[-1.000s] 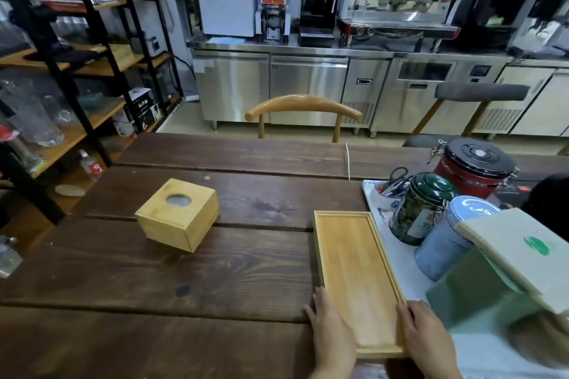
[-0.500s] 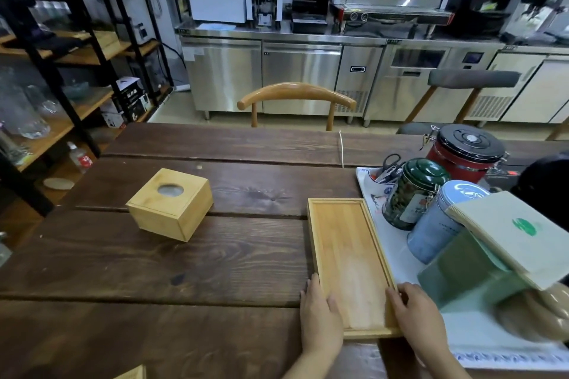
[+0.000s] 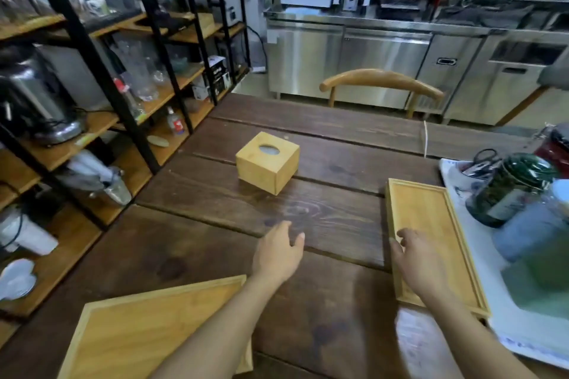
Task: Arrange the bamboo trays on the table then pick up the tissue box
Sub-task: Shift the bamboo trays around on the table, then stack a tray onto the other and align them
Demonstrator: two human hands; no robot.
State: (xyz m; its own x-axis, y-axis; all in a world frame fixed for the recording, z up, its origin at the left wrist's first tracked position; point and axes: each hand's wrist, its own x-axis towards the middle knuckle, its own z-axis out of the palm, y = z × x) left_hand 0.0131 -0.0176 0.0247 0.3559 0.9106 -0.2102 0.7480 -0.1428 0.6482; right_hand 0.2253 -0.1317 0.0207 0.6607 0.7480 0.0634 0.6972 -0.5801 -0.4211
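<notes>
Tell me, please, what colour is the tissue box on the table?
The tissue box is light honey-yellow bamboo, seen best in the head view.

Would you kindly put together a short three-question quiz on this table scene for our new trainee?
1. True or false: the left hand is gripping the tissue box.
2. The right hand is over which item? A) the long bamboo tray B) the green jar C) the chair
3. Fill in: the second bamboo tray lies near the table's ____ edge.

Key:
1. False; it is open above bare table.
2. A
3. near
</notes>
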